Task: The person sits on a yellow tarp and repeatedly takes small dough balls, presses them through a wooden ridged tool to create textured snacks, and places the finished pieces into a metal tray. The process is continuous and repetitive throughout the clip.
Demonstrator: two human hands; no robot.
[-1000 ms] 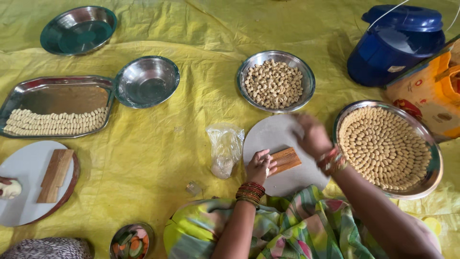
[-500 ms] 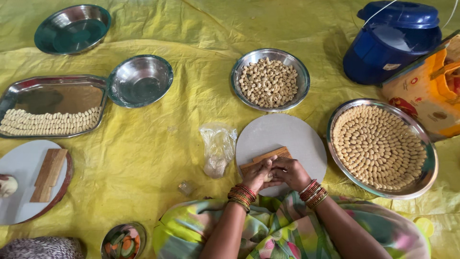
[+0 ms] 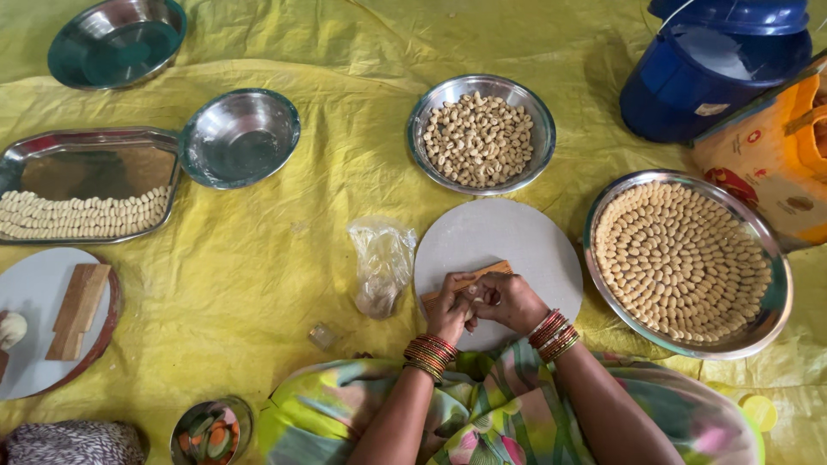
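Observation:
My left hand [image 3: 450, 308] and my right hand [image 3: 509, 300] meet over a small ribbed wooden block [image 3: 482, 275] on a round pale board [image 3: 517, 241]. Their fingers pinch a small pale dough piece [image 3: 475, 292] against the block. Red and gold bangles circle both wrists. Beyond the board stands a steel bowl of small dough pieces [image 3: 481, 138]. To the right lies a wide steel plate [image 3: 767, 319] filled with shaped pieces set in rings.
A crumpled clear plastic bag [image 3: 381, 263] lies left of the board on the yellow sheet [image 3: 258, 250]. Farther left are an empty steel bowl [image 3: 239, 138], a steel tray with rows of pieces [image 3: 82, 185], another board with a wooden block [image 3: 77, 301]. A blue container [image 3: 706, 77] stands back right.
My right hand came back from the plate on the right and joined my left hand over the wooden block. The view has shifted slightly.

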